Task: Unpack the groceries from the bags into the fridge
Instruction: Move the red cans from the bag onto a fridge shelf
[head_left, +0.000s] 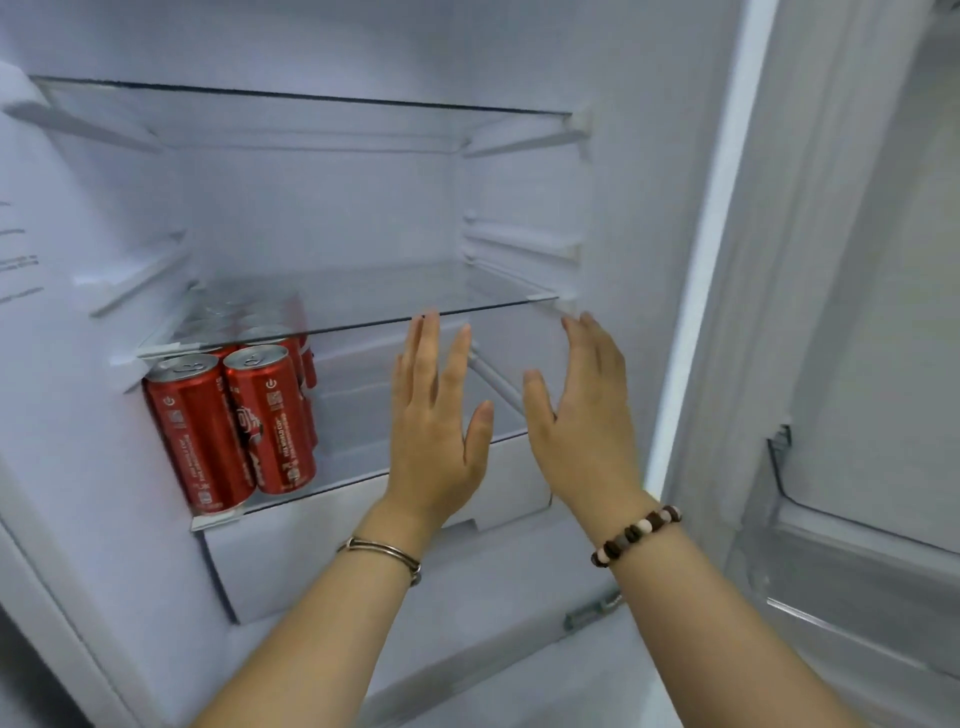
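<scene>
The white fridge stands open in front of me. Several red soda cans stand in rows at the left end of the lower glass shelf. My left hand and my right hand are both raised with straight fingers in front of the free right half of that shelf, palms facing each other, holding nothing. Their fingertips reach the front edge of the middle glass shelf, which carries nothing. No grocery bag is in view.
A top glass shelf sits above, bare. Below the cans is a white drawer. The open fridge door with its clear door bins is on the right.
</scene>
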